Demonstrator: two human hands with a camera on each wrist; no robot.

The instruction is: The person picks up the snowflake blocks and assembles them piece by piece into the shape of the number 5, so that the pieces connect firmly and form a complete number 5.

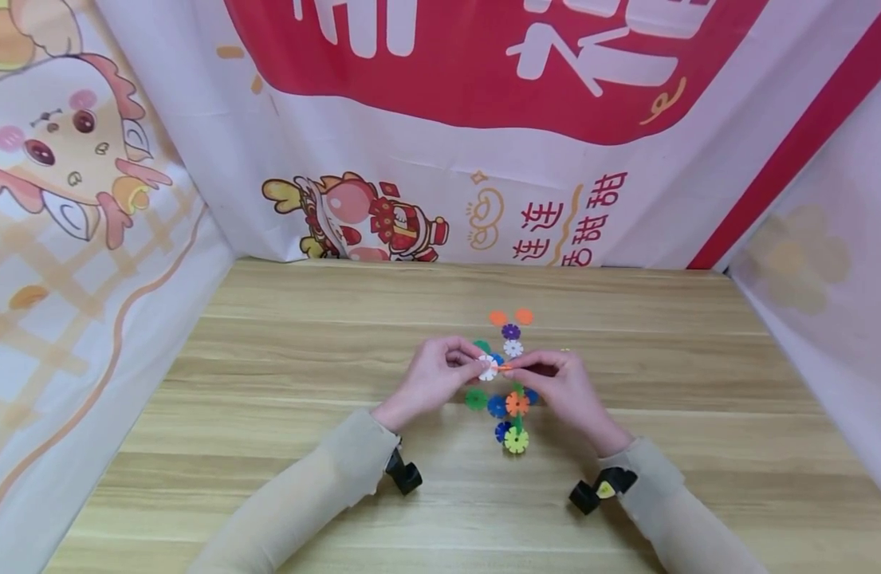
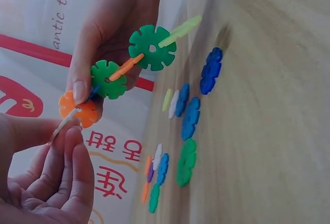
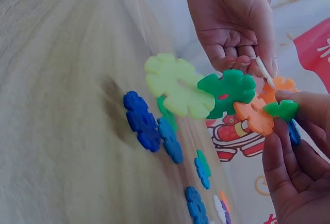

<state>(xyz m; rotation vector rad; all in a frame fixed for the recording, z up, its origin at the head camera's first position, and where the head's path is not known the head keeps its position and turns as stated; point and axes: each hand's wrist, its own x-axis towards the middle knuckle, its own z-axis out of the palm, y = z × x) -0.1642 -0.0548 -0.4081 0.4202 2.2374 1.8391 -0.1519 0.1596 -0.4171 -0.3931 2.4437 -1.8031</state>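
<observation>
In the head view my left hand pinches a white notched flower disc between thumb and fingers. Facing it, my right hand grips a chain of interlocked flower discs near its upper end, at an orange disc. The white disc stands edge-on against that orange disc; how deep its slot sits I cannot tell. From there the chain hangs through a green disc, another orange disc and a larger green disc to a yellow-green disc. Fingers hide some of the joints.
Loose discs lie on the wooden table beneath and beyond the hands: a dark blue disc, a green disc, a blue disc, a purple disc and several others. A printed cloth hangs behind the table.
</observation>
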